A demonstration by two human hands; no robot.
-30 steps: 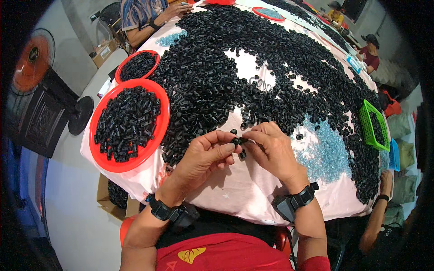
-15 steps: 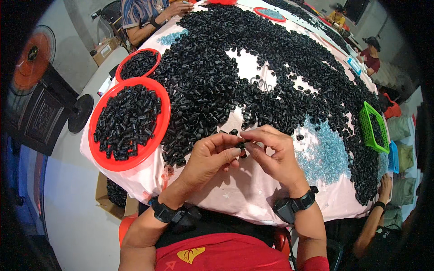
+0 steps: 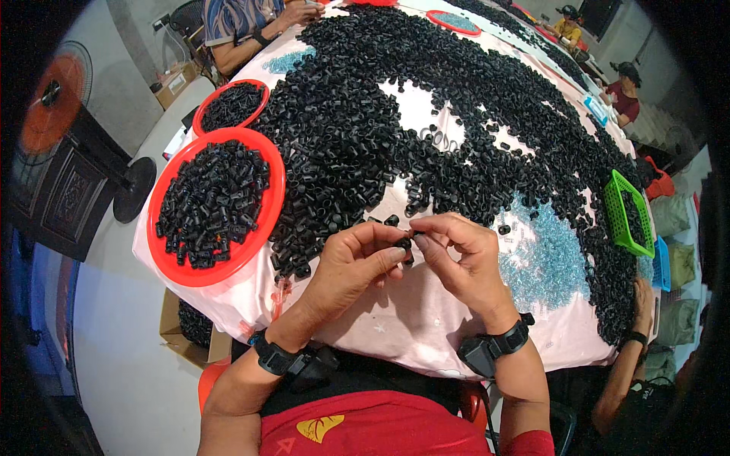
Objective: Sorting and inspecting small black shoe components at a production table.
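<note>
My left hand [image 3: 359, 257] pinches a small black plastic part [image 3: 404, 245] between thumb and fingers, above the table's near edge. Against that part my right hand [image 3: 459, 249] holds its thumb and forefinger pressed together; what they grip, if anything, is too small to make out. Just beyond my fingers a wide heap of black plastic parts [image 3: 334, 159] covers much of the pink cloth. Small clear bluish pieces [image 3: 544, 254] lie spread to the right of my right hand. A black strap with a box sits on each of my wrists.
At the left stand a large red tray [image 3: 278, 205] and a smaller red tray [image 3: 199, 121], both filled with black parts. A green basket [image 3: 645, 228] is at the right, beside a blue basket [image 3: 663, 264]. Other people sit around the table; a co-worker's hand [image 3: 644, 304] rests at the right edge.
My right thumb and forefinger have shifted slightly on the small part. My left hand keeps its pinch. At the right edge, the co-worker's hand has moved a little.
</note>
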